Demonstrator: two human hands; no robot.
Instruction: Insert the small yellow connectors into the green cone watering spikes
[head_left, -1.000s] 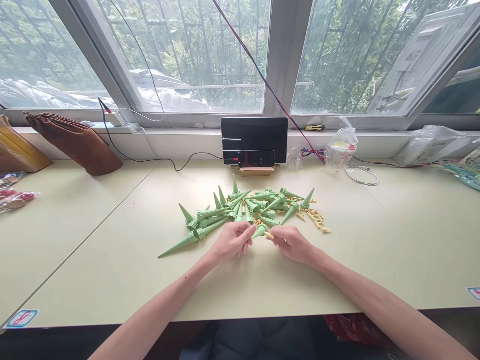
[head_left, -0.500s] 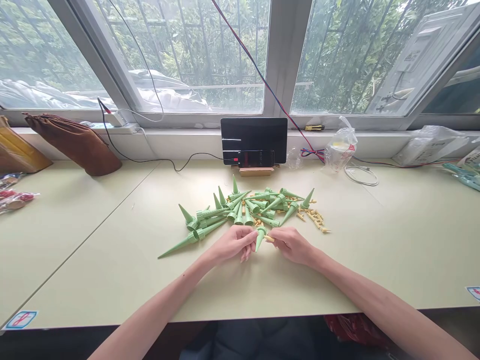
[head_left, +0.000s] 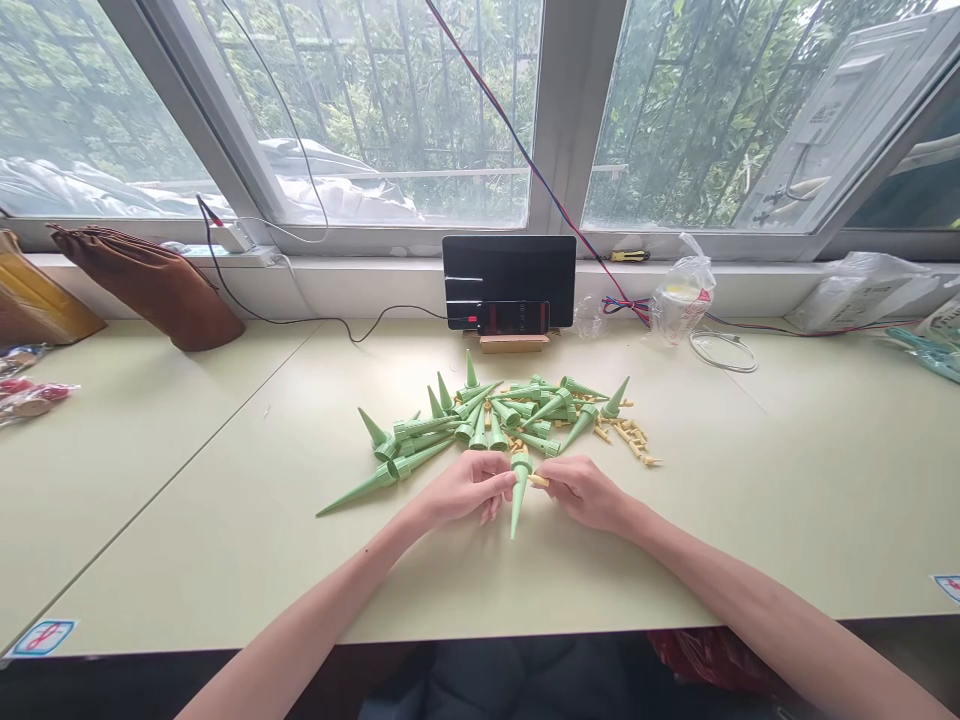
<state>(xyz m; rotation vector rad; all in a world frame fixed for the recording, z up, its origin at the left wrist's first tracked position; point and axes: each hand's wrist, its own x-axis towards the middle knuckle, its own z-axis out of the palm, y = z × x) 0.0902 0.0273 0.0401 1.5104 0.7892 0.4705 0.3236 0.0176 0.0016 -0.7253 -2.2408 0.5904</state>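
My left hand [head_left: 463,488] pinches a green plastic cone spike [head_left: 517,495] by its wide end, with the tip pointing down toward me. My right hand [head_left: 585,492] is closed on a small tan peg [head_left: 538,481] held against the side of that spike's top. Just behind both hands lies a pile of green cone spikes [head_left: 480,415] on the pale table [head_left: 225,520]. A scatter of small tan pegs [head_left: 628,434] lies at the pile's right side.
A dark tablet [head_left: 508,275] with a phone [head_left: 513,317] on a wooden stand sits behind the pile. A brown bag [head_left: 154,285] rests at the back left. A plastic bag with a cup [head_left: 681,295] and a coiled cable [head_left: 724,351] lie at the back right.
The green spike in my left hand has swung from pointing sideways to pointing down toward me. My right hand with the tan peg has stayed close at its top.
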